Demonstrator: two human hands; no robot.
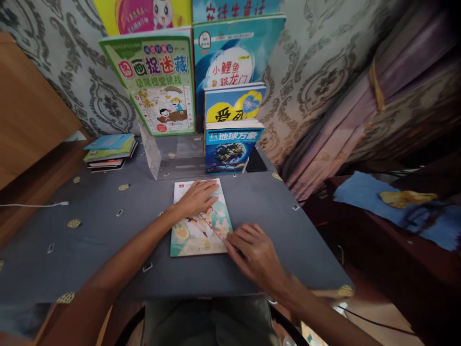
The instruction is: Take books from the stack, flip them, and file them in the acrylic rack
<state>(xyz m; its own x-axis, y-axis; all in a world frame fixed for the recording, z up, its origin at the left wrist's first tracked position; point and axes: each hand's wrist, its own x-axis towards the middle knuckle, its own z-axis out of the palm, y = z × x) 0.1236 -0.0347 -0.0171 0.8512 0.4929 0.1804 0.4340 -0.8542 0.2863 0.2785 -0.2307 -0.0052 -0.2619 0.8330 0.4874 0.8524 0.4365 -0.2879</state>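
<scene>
Book (207,231) flat on table (273,206), long axis near 12–6 from the person's seat. Left hand (197,198) rests over its 12 o'clock half, fingers extended, gripping nothing. Right hand (252,252) at its 4 o'clock edge, fingers half-curled; pinching or not, I cannot tell.

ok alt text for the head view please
A left hand lies across an illustrated book on a gray table, the right hand at the book's right edge. Behind, a clear rack holds upright books beside a book stack.
</scene>
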